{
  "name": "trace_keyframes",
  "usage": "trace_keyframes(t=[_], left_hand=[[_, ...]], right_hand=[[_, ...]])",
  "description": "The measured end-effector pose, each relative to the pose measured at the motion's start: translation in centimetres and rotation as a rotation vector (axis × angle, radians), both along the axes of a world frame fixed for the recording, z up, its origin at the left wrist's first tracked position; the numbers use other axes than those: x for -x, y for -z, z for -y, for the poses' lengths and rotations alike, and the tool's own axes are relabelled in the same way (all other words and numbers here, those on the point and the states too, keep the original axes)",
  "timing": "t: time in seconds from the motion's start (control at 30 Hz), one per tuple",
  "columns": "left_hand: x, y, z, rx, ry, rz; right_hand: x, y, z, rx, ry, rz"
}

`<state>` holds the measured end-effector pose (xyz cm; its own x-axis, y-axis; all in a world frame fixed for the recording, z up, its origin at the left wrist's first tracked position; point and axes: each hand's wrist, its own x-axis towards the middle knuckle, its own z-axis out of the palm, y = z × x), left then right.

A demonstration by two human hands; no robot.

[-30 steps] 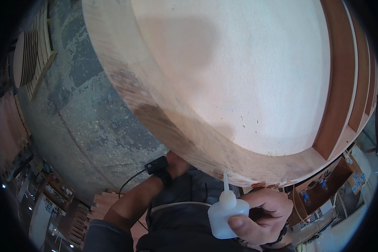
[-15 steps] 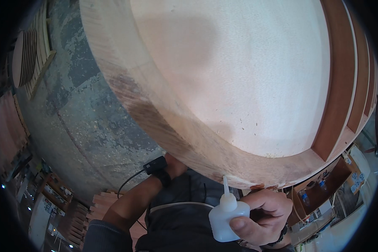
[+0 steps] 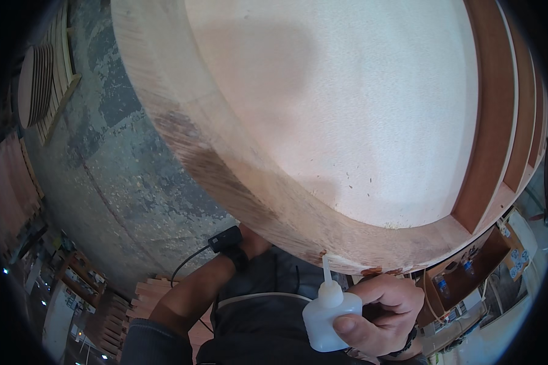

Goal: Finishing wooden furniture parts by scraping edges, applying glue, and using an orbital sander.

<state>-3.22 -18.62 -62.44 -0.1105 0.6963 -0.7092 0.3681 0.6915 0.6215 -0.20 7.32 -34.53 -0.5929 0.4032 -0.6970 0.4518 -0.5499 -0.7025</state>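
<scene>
My right hand (image 3: 386,313) is closed around a small translucent white squeeze bottle (image 3: 332,325) with a narrow nozzle. The nozzle tip meets the near outer edge of a large curved wooden frame (image 3: 274,210), beside a small dark reddish-brown spot. More reddish-brown patches (image 3: 377,270) mark that edge further right, near my fingers. A pale panel (image 3: 359,121) lies inside the frame, with a few tiny dark bits on it. My left hand (image 3: 254,241) reaches under the frame's near left side; its fingers are hidden behind the wood.
Brown wooden dividers (image 3: 490,121) stand along the panel's right side. On the left, below the frame, stretches a worn grey floor (image 3: 115,164). Stacked oval boards (image 3: 35,85) stand at the far left. A wooden shelf with bottles (image 3: 463,280) is at the lower right.
A small reddish-brown spot now shows at the nozzle tip on the frame's edge. The frame appears shifted very slightly left; both hands look nearly still.
</scene>
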Motion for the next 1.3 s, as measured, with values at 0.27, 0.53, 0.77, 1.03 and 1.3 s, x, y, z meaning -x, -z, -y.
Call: trace_keyframes(t=[0.27, 0.53, 0.77, 1.03, 1.3], left_hand=[[0.3, -0.5, -0.1, 0.008, 0.025, -0.021], [0.7, -1.2, -1.4, 0.187, 0.019, 0.036], [-0.7, 0.6, 0.1, 0.115, -0.035, -0.050], [-0.5, 0.2, -0.1, 0.153, -0.078, -0.035], [-1.2, 1.3, 0.9, 0.044, -0.061, -0.083]], right_hand=[[-0.2, -0.2, -0.1, -0.026, -0.029, 0.034], [-0.1, -0.5, -0.5, 0.021, -0.016, 0.096], [-0.2, -0.5, -0.4, -0.006, -0.022, 0.085], [-0.2, -0.6, -0.6, 0.031, -0.026, 0.077], [-0.2, -0.9, -0.7, 0.039, -0.014, 0.089]])
